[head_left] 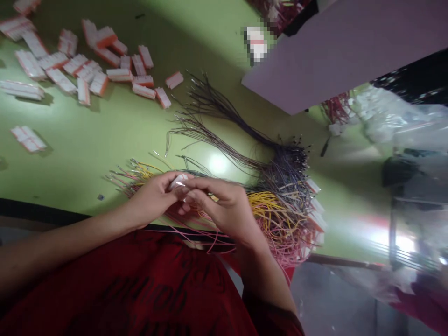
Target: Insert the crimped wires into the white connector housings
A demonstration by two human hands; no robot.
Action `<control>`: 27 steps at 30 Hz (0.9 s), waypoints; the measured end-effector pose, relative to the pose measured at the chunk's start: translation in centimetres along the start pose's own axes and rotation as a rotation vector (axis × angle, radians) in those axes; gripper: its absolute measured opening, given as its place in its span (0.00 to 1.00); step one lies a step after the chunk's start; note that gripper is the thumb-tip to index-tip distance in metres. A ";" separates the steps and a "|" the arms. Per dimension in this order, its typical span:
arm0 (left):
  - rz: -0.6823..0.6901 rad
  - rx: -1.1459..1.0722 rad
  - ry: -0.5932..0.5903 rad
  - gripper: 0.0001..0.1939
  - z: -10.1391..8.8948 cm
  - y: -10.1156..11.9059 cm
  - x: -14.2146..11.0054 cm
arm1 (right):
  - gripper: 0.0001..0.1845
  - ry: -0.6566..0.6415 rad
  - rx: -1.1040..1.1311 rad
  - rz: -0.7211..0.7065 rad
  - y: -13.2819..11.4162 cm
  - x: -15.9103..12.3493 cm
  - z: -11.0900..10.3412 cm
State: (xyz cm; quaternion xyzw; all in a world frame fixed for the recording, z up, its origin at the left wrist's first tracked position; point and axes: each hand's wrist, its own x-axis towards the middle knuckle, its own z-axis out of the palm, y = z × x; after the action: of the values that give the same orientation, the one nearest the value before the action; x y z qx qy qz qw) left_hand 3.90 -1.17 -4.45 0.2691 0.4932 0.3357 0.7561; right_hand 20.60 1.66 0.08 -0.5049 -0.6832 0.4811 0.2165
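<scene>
My left hand (152, 198) is closed round a small white connector housing (178, 179) at the near edge of the green table (105, 140). My right hand (220, 205) meets it from the right, its fingers pinched at the housing, apparently on a thin wire end that I cannot make out clearly. Both hands hover over bundles of loose wires: yellow and pink wires (276, 219) under and right of my right hand, dark purple and grey wires (245, 135) fanned out beyond.
Several white and orange connector blocks (87, 65) lie scattered at the far left of the table. A grey board (332, 51) overhangs the upper right. Clear plastic bags (402, 121) pile at the right. A red shirt fills the bottom.
</scene>
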 end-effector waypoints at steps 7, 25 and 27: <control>-0.022 -0.068 0.067 0.25 -0.6 0.1 0.5 | 0.05 0.184 -0.101 0.128 2.6 -0.6 1.2; -0.060 -0.136 0.083 0.27 -1.0 -0.1 0.6 | 0.07 0.296 -0.412 -0.096 2.6 -0.5 1.8; -0.062 -0.133 0.078 0.27 -1.0 -0.2 0.6 | 0.08 0.282 -0.425 -0.112 2.5 -0.4 2.0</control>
State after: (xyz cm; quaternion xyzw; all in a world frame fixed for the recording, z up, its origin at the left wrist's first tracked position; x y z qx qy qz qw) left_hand 3.16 -0.74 -5.32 0.1898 0.5069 0.3541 0.7626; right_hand 20.44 0.46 -2.90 -0.5626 -0.7588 0.2389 0.2249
